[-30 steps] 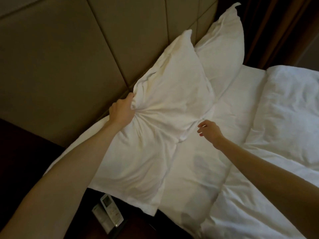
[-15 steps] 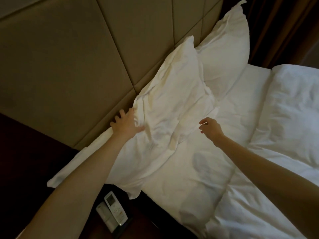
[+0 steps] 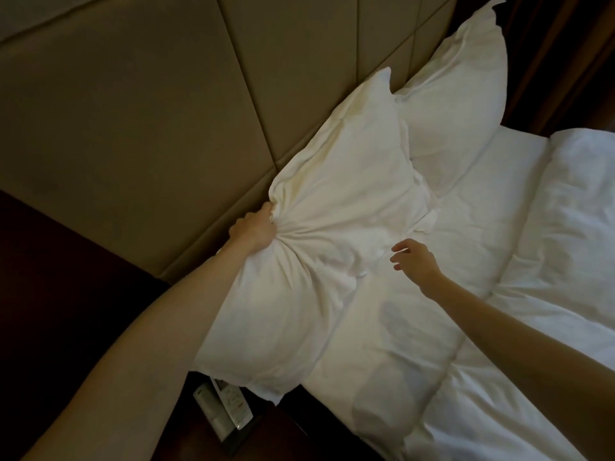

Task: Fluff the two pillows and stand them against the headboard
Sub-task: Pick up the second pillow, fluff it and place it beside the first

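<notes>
Remote [image 3: 229, 404] partly under pillow [image 3: 336, 227]

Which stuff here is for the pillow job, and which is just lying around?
For the job: near pillow, far pillow, headboard, left hand bunching the near pillow, right hand open.

Just lying around: duvet, remote controls on the bedside table.

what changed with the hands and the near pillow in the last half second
The left hand went from flat and open on the near pillow to a bunched grip on its edge, fabric gathering toward the fist. The right hand stayed open beside it; the far pillow kept leaning on the headboard.
</notes>
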Tool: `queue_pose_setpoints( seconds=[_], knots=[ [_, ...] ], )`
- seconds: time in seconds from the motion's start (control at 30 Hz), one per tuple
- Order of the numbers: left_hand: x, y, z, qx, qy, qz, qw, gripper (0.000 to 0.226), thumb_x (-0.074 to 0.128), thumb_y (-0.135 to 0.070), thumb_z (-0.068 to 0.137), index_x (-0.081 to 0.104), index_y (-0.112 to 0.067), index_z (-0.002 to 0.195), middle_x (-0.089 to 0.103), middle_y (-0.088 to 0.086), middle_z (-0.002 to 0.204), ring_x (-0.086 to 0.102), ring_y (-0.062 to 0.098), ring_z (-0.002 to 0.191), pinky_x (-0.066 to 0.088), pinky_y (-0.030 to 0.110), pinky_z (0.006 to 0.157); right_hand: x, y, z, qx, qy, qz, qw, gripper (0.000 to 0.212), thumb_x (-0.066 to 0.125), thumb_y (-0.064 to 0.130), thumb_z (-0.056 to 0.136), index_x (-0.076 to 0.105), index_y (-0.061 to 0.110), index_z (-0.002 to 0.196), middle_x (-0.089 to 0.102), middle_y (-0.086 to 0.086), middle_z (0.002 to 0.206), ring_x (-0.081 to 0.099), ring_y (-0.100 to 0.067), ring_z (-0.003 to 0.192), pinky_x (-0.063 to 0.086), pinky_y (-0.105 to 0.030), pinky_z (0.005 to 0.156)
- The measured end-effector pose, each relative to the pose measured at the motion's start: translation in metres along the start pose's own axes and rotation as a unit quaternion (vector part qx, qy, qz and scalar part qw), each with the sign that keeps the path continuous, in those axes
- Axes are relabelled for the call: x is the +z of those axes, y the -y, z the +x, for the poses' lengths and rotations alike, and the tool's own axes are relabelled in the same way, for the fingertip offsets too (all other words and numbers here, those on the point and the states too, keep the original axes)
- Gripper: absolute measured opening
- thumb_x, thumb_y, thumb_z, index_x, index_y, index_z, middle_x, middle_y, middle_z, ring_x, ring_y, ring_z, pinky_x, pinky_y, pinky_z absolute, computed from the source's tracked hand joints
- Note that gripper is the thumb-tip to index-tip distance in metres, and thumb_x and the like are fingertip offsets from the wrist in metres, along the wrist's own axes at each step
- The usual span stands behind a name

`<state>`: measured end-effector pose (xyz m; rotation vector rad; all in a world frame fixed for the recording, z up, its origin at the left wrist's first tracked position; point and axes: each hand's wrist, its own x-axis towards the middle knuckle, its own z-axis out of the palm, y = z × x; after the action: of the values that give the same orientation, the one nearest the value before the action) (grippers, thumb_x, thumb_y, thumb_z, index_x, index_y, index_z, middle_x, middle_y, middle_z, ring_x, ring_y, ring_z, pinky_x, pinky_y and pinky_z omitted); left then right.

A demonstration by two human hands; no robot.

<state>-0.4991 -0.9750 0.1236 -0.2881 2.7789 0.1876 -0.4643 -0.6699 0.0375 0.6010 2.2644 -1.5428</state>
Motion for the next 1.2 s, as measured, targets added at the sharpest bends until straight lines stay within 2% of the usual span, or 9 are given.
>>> queue_pose_setpoints(
  seconds=[0.13,0.23,0.33,0.57,0.77,0.87,1.03,1.1,1.2],
  knots=[
    [0.015,0.004,-0.005,-0.026,-0.02,0.028,0.999,0.058,0.048,-0.036,0.095,0.021,-0.015,0.142,0.045,0.019,0.137,0.049,0.041,0.119,0.04,0.047,0.088,-0.003,-0.01,0.004,0.011,-0.01,-0.016,1.0,0.019,0.05,0.008,0.088,0.06,0.013,0.103,0.066,-0.014,0.106,0.061,-0.016,0.074,0.039,-0.021,0.051],
    [0.018,-0.015,-0.007,0.045,-0.121,0.036,0.991,0.075,0.057,-0.027,0.085,0.016,-0.014,0.147,0.04,0.017,0.138,0.046,0.038,0.119,0.04,0.046,0.092,-0.001,-0.01,0.009,0.008,-0.022,-0.02,1.0,0.022,0.049,0.01,0.087,0.06,0.013,0.106,0.066,-0.013,0.106,0.061,-0.02,0.08,0.041,-0.022,0.054],
    [0.015,-0.041,0.005,0.104,-0.196,0.032,0.975,0.076,0.054,-0.024,0.084,0.017,-0.017,0.15,0.035,0.015,0.143,0.044,0.034,0.117,0.039,0.043,0.093,-0.001,-0.006,0.019,-0.002,-0.033,-0.023,0.999,0.023,0.048,0.01,0.087,0.058,0.014,0.108,0.064,-0.011,0.105,0.059,-0.021,0.082,0.042,-0.023,0.055],
    [-0.002,-0.106,0.068,0.163,-0.22,0.059,0.96,0.061,0.052,-0.022,0.087,0.03,-0.022,0.144,0.025,0.012,0.152,0.035,0.036,0.126,0.034,0.045,0.099,-0.02,0.003,0.057,-0.012,-0.074,0.001,0.997,0.031,0.044,0.009,0.089,0.055,0.012,0.118,0.06,-0.012,0.11,0.056,-0.021,0.087,0.042,-0.025,0.06],
    [-0.009,-0.174,0.144,0.193,-0.212,0.071,0.955,0.069,0.054,-0.038,0.09,0.019,-0.033,0.15,0.012,0.013,0.158,0.024,0.039,0.137,0.03,0.054,0.104,-0.047,0.005,0.116,-0.015,-0.105,0.024,0.994,0.041,0.049,0.007,0.088,0.049,0.016,0.128,0.057,-0.013,0.116,0.054,-0.023,0.092,0.042,-0.025,0.062],
    [-0.004,-0.196,0.172,0.184,-0.215,0.056,0.958,0.075,0.056,-0.048,0.088,0.016,-0.035,0.15,0.011,0.014,0.158,0.03,0.039,0.134,0.032,0.055,0.101,-0.053,0.006,0.148,-0.001,-0.097,0.039,0.995,0.048,0.051,0.01,0.087,0.046,0.023,0.133,0.053,-0.012,0.125,0.051,-0.022,0.095,0.041,-0.025,0.066],
    [0.013,-0.179,0.215,0.261,-0.304,0.192,0.896,0.074,0.043,-0.053,0.093,0.014,-0.021,0.154,0.027,0.018,0.154,0.046,0.032,0.122,0.039,0.043,0.09,-0.048,-0.002,0.192,0.02,-0.073,0.037,0.996,0.058,0.053,0.011,0.088,0.038,0.028,0.142,0.046,-0.015,0.139,0.05,-0.026,0.107,0.039,-0.03,0.082],
    [0.017,-0.169,0.231,0.288,-0.33,0.236,0.867,0.072,0.033,-0.053,0.096,0.012,-0.018,0.154,0.029,0.018,0.154,0.042,0.032,0.129,0.037,0.041,0.095,-0.041,-0.005,0.203,0.025,-0.051,0.012,0.998,0.061,0.052,0.013,0.089,0.033,0.028,0.145,0.042,-0.016,0.144,0.048,-0.03,0.121,0.04,-0.031,0.087],
    [0.022,-0.17,0.245,0.3,-0.328,0.26,0.857,0.07,0.025,-0.052,0.097,0.009,-0.015,0.155,0.026,0.02,0.156,0.031,0.032,0.14,0.029,0.041,0.107,-0.031,-0.009,0.21,0.03,-0.019,-0.014,0.999,0.064,0.051,0.015,0.091,0.026,0.027,0.149,0.037,-0.016,0.149,0.042,-0.032,0.13,0.041,-0.036,0.097]
  ],
)
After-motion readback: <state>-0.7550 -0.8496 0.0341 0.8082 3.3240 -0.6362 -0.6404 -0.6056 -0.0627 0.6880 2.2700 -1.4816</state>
